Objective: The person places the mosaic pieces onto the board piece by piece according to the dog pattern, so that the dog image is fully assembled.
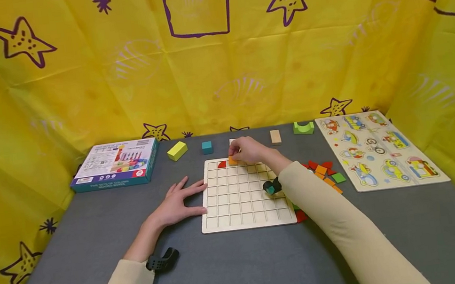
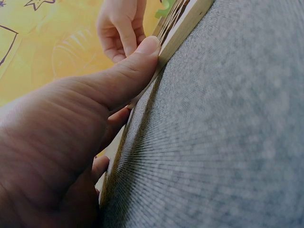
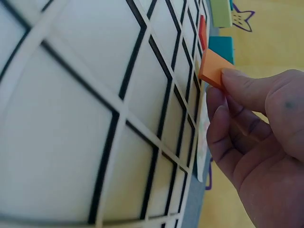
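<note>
A pale wooden grid board (image 1: 248,223) lies on the grey table, its cells framed by raised ridges. My right hand (image 1: 248,150) pinches an orange square tile (image 1: 232,160) between thumb and fingers, over the top row of cells. In the right wrist view the orange tile (image 3: 214,69) is tilted at the board's far edge. Left of it, a red quarter-circle tile (image 1: 221,164) sits in a top-row cell. My left hand (image 1: 175,205) is spread at the board's left side, fingertips and thumb at the edge.
Several red, orange and green tiles (image 1: 327,176) are heaped right of the board, partly behind my right sleeve. Along the back stand a yellow block (image 1: 177,151), teal cube (image 1: 207,147), beige block (image 1: 275,137) and green arch (image 1: 304,128). A box (image 1: 115,165) lies left; a picture puzzle board (image 1: 382,151) lies right.
</note>
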### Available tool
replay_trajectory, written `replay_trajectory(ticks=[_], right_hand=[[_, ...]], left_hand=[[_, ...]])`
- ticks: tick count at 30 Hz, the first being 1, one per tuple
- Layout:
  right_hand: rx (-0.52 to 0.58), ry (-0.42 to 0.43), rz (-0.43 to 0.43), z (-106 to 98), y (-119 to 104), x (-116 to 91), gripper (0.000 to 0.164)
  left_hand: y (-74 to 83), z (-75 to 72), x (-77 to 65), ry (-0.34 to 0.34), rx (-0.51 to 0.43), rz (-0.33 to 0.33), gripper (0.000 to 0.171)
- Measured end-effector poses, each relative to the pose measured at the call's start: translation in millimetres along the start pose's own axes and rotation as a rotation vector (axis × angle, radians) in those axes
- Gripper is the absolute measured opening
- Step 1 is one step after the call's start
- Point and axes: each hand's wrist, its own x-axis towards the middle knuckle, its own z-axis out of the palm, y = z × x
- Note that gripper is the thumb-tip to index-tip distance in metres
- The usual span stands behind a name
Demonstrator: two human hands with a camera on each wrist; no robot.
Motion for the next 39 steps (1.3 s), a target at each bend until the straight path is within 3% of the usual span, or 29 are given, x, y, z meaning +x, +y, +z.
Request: replay_trajectory(ticks=[9, 21, 29, 39], right_hand=[[0.042, -0.016, 0.026, 8, 1, 6, 0.005], [-0.004, -0.046, -0.011, 5, 2, 0, 0.008], [0.03, -0.012, 0.031, -18, 6, -23, 0.02], [0.062, 0.015, 0.089, -55, 29, -70, 0.029]], left_hand=[[-0.7, -0.9, -0.9, 0.002, 0.002, 0.007, 0.077], [-0.5, -0.9, -0.3, -0.007, -0.003, -0.006, 0.078], [1.3, -0.5, 0.5, -0.005, -0.002, -0.025, 0.078], [0.7, 1.5, 0.2, -0.007, -0.001, -0.028, 0.078]])
